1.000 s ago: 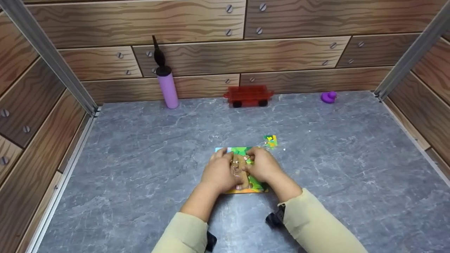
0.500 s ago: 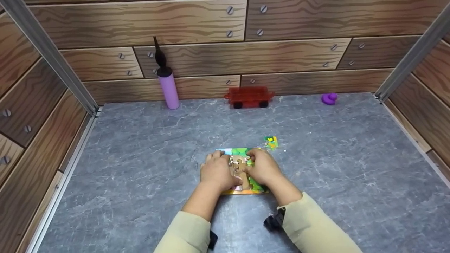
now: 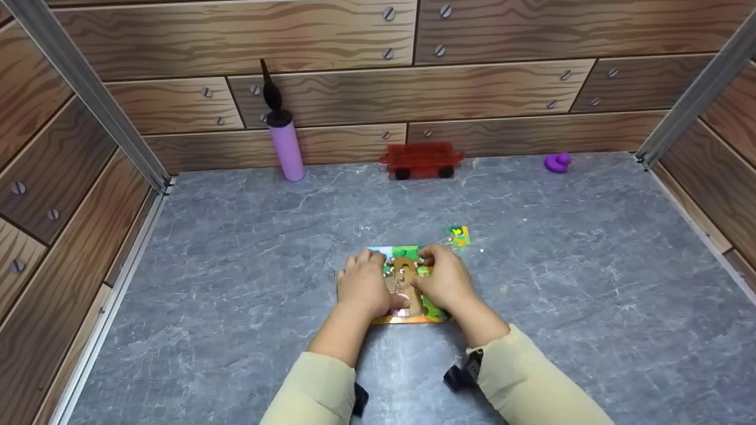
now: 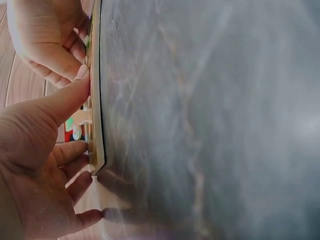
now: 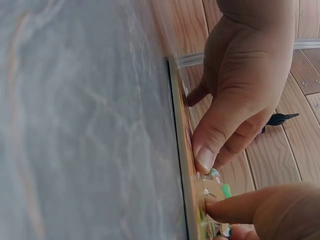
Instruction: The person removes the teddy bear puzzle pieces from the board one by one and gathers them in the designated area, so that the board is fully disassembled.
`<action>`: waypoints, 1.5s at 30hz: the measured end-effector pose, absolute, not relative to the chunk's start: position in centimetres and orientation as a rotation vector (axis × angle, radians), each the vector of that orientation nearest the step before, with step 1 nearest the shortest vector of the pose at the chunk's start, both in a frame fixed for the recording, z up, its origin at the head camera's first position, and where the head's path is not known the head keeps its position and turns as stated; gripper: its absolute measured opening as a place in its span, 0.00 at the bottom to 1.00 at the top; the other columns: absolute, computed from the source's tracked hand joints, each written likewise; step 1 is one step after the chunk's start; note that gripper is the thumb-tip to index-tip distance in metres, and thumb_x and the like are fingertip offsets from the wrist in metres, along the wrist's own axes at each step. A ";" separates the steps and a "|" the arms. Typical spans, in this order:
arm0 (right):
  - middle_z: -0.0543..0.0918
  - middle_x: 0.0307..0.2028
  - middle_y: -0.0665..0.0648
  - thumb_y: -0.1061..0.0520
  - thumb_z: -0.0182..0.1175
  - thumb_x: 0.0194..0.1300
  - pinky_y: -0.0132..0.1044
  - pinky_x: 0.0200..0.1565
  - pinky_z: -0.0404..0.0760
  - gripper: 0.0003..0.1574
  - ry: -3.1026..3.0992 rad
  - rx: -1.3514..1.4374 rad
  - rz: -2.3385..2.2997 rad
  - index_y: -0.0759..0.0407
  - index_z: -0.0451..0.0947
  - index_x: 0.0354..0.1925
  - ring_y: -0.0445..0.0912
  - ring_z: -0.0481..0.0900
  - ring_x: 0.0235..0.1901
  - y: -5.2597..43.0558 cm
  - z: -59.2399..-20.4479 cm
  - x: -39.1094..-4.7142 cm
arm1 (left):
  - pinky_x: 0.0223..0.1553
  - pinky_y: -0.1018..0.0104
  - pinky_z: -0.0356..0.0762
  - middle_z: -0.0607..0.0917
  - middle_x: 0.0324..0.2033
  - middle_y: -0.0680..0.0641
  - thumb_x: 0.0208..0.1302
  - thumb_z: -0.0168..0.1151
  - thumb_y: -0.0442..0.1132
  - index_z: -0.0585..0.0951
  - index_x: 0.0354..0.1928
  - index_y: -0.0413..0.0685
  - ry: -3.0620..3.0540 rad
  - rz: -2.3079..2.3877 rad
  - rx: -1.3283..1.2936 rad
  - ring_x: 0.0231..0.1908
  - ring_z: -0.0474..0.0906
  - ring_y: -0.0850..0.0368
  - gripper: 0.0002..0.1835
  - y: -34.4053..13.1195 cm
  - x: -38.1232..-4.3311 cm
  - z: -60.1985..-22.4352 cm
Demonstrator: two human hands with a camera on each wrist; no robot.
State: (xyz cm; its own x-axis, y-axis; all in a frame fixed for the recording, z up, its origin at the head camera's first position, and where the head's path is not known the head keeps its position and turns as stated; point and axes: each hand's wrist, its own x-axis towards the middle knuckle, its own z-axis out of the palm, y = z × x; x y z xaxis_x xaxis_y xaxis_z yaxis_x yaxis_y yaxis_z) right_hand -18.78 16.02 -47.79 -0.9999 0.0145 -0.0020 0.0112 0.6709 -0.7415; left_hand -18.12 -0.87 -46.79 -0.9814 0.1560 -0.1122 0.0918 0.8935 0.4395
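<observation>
Fingers (image 3: pixel 364 260) on picture puzzle (image 3: pixel 414 304)

Pale sleeves (image 3: pixel 537 378), black wrist cameras (image 3: pixel 462 373)

Head view looks down; close wrist views share the puzzle (image 3: pixel 413 320).

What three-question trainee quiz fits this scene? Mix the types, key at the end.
1. True or false: the cart stands between the pump and the duck.
2. Which lies nearest the puzzle: A) duck, B) loose piece, C) pump?
3. Fill in: the duck's colour is ____.

Key: 1. True. 2. B. 3. Purple.
</observation>
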 end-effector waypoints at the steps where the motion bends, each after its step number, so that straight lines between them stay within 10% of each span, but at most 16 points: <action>1: 0.86 0.48 0.63 0.66 0.78 0.53 0.54 0.58 0.81 0.33 -2.856 -0.027 1.292 0.68 0.80 0.58 0.59 0.83 0.50 16.1 -47.8 -18.8 | 0.65 0.42 0.69 0.75 0.65 0.44 0.45 0.86 0.61 0.75 0.72 0.45 2.916 0.666 0.193 0.66 0.69 0.41 0.54 -0.9 -18.1 -46.8; 22: 0.83 0.34 0.55 0.70 0.70 0.63 0.47 0.44 0.83 0.29 -2.826 0.105 1.259 0.64 0.82 0.63 0.49 0.80 0.36 16.2 -47.8 -20.2 | 0.68 0.41 0.65 0.72 0.71 0.44 0.52 0.82 0.63 0.70 0.77 0.46 2.897 0.619 0.233 0.69 0.66 0.41 0.56 -1.0 -18.4 -46.4; 45: 0.76 0.41 0.59 0.64 0.63 0.76 0.49 0.45 0.80 0.29 -2.800 0.154 1.275 0.65 0.74 0.71 0.52 0.78 0.41 18.9 -47.1 -20.3 | 0.69 0.42 0.66 0.74 0.69 0.43 0.50 0.83 0.64 0.72 0.75 0.46 2.906 0.610 0.237 0.67 0.67 0.41 0.55 -1.1 -18.0 -47.1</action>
